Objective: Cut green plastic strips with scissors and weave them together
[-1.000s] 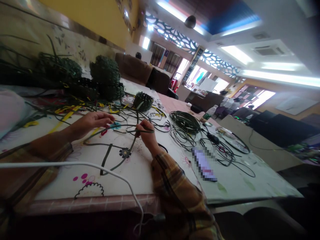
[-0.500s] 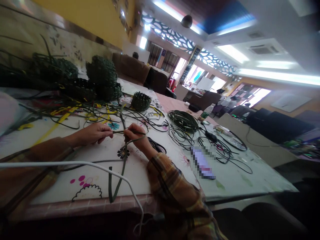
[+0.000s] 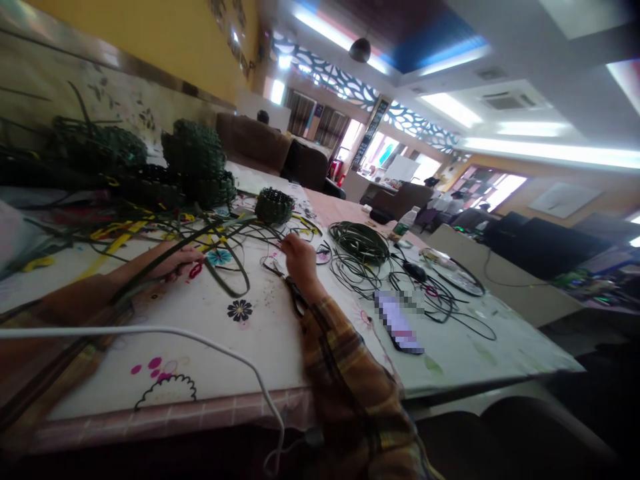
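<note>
My left hand (image 3: 173, 261) is closed round a long dark green weaving strip (image 3: 170, 257), which crosses over the hand and bends in a loop above the table. Just at its fingertips shows a small red thing (image 3: 196, 269); whether the hand holds it I cannot tell. My right hand (image 3: 300, 261) has its fingers pinched together near thin dark strands on the table; what they hold, if anything, is hidden. Under the right wrist lies a dark-handled cutting tool (image 3: 295, 293), partly covered by the sleeve. A small woven green basket (image 3: 274, 205) stands beyond the hands.
Larger woven baskets (image 3: 194, 157) are piled at back left, among loose green strips and yellow strips (image 3: 120, 240). To the right lie a coil of green cord (image 3: 359, 241), a phone (image 3: 397, 323) and a bottle (image 3: 406, 221). A white cable (image 3: 200, 337) crosses the foreground.
My hands have moved apart: the left drew back leftward with the strip, the right went up and to the right. The strip that hung toward the table's front edge now lies across the left.
</note>
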The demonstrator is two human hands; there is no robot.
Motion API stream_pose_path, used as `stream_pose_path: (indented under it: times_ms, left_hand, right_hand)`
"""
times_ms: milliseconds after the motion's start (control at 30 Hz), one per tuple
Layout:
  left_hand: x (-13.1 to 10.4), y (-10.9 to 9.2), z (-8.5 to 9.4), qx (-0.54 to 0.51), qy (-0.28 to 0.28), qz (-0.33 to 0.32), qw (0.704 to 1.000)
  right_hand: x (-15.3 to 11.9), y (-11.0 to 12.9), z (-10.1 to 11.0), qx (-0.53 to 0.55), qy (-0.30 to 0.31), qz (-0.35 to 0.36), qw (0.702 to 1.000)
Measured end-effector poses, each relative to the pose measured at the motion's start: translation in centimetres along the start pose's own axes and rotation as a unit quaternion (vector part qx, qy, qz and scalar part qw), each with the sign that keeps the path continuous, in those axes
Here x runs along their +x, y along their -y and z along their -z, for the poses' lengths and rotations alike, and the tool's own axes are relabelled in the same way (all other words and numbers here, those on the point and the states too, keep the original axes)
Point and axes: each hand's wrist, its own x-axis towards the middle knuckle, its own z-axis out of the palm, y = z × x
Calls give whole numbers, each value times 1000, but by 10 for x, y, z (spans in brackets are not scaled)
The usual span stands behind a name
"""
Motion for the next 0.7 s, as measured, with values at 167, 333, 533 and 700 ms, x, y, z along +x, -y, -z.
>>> stream_pose_path:
  times_ms: [167, 333, 533, 700]
  left_hand:
    - [-15, -22, -7, 4, -31, 46, 998]
    - [-13, -17, -4, -20, -20, 31, 999]
    - [-17, -24, 0, -32, -13, 48, 998]
    - [-17, -24, 6, -73, -18, 45, 996]
  right_hand:
    - [11, -31, 13, 344, -169, -36, 923]
    - [13, -53, 12, 108, -114, -68, 985]
    - [7, -45, 7, -41, -27, -73, 996]
    - [13, -12, -7, -105, 101, -54, 988]
